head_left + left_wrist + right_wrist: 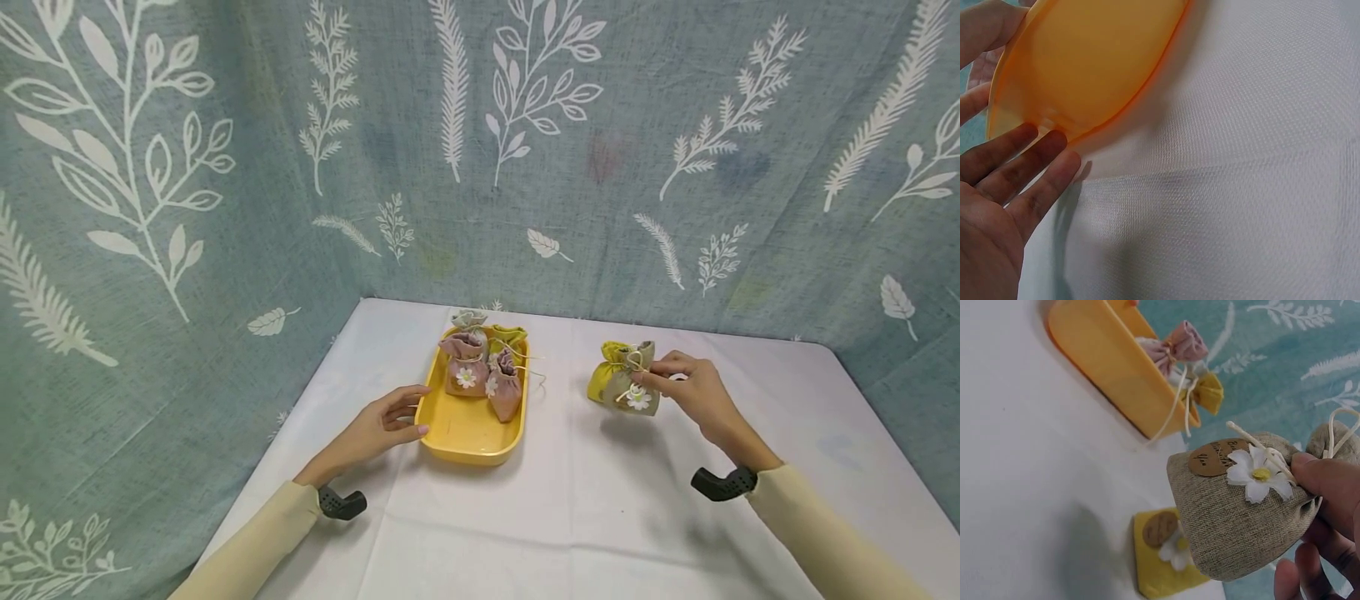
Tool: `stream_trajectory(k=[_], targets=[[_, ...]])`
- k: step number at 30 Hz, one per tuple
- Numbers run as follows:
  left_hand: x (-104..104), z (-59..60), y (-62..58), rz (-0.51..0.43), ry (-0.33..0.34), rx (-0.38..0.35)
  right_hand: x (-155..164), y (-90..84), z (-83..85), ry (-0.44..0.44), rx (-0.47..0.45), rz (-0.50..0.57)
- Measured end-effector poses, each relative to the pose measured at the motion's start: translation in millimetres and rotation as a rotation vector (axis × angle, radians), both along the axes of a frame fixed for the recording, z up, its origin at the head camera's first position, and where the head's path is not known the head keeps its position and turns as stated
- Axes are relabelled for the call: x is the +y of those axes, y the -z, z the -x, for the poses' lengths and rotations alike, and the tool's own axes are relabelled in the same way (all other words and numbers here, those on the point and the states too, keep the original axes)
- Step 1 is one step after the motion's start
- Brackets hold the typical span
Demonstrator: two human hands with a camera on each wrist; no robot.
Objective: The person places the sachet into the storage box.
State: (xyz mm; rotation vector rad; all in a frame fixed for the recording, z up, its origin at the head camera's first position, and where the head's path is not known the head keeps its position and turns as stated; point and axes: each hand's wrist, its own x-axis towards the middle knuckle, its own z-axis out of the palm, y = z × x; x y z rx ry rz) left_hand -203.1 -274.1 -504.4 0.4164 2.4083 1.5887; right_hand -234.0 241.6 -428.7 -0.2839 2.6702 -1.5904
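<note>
My right hand (697, 396) pinches a grey-beige drawstring pouch (1235, 515) by its gathered neck, just above the table. The pouch bears a white flower and a brown oval label. Behind it on the table stands a yellow pouch (600, 382), partly hidden. With its fingers fairly straight, my left hand (386, 423) touches the left side of a yellow-orange tray (461, 427). At the tray's far end sit two pink pouches (467, 375) (506, 396), a pale grey pouch (468, 319) and another yellow pouch (510, 335).
A white cloth (495, 533) covers the table. Blue-green curtains (585, 208) with white leaf prints hang behind the table and along its sides. Loose pouch strings (1172, 412) trail over the tray's right rim.
</note>
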Motion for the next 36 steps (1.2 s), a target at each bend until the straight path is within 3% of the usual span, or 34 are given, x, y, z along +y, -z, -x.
stream_trajectory(k=[11, 20, 36], targets=[[-1, -0.1, 0.9, -0.012, 0.009, -0.010, -28, 1.4, 6.3, -0.053, 0.051, 0.040], [0, -3.6, -1.6, -0.001, -0.001, -0.020, -60, -0.7, 9.5, -0.113, 0.029, 0.111], [0, -1.9, -3.2, 0.002, -0.006, -0.015, -131, -5.2, 10.8, -0.230, 0.049, 0.110]])
